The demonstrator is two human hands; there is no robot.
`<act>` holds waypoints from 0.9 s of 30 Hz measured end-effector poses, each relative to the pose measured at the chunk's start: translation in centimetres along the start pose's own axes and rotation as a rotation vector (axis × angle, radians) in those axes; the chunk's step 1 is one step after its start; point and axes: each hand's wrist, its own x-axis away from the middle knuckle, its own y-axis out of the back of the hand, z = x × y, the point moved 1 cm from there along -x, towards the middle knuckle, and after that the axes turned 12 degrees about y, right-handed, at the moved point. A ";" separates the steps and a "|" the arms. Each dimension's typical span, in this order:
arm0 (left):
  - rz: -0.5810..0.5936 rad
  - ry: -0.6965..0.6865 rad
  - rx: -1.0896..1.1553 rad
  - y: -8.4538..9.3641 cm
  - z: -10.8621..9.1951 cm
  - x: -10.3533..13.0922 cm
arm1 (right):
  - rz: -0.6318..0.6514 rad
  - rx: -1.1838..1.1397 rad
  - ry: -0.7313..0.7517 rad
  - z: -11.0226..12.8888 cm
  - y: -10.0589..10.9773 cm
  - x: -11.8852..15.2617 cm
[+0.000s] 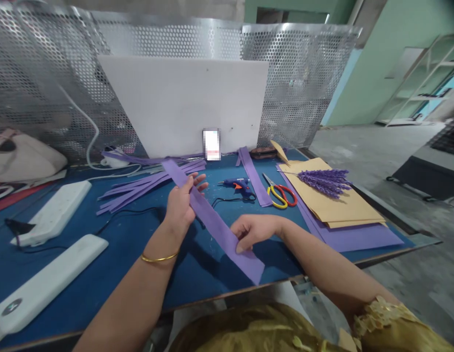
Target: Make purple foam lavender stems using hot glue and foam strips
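A long purple foam strip [212, 220] runs diagonally above the blue table [139, 244], held by both hands. My left hand [181, 203] grips it near its upper part, fingers wrapped around the edge. My right hand [250, 232] pinches it lower down, near the end that hangs toward the table's front edge. A gold bangle circles my left wrist.
A pile of purple strips [146, 186] lies at the back left, another strip [254, 181] beside a blue glue gun [237, 185] and scissors [280, 193]. Purple flower sprigs [325, 181] rest on brown paper over a purple sheet. White power strips [53, 212] lie left; a white board stands behind.
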 end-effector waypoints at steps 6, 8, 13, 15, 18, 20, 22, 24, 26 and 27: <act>0.183 0.134 -0.169 -0.5 1.7 0.7 | -0.061 -0.077 -0.016 0.1 0.5 0.2; 0.280 0.186 -0.233 -0.8 2.9 1.3 | -0.434 -0.044 0.097 0.0 1.4 0.0; 0.492 0.285 -0.451 -1.3 5.8 2.8 | -1.056 -0.002 0.356 -0.3 2.8 -0.3; 0.535 0.324 -0.514 -1.3 6.9 3.2 | -1.135 -0.009 0.403 -0.4 2.9 -0.4; 0.559 0.338 -0.584 -1.3 7.9 3.4 | -1.183 -0.003 0.446 -0.7 3.0 -0.4; 0.504 0.246 -0.611 -1.3 7.9 3.2 | -1.186 0.004 0.449 -0.9 3.0 -0.4; 0.396 0.086 -0.623 -1.2 7.6 3.0 | -1.173 0.019 0.431 -1.0 3.2 -0.4; 0.310 -0.035 -0.641 -1.0 7.1 2.6 | -1.160 0.050 0.416 -1.2 3.3 -0.5; 0.271 -0.083 -0.640 -0.8 6.6 2.2 | -1.152 0.061 0.394 -1.2 3.2 -0.7; 0.254 -0.095 -0.620 -0.7 6.4 1.9 | -1.147 0.046 0.370 -1.2 3.0 -0.9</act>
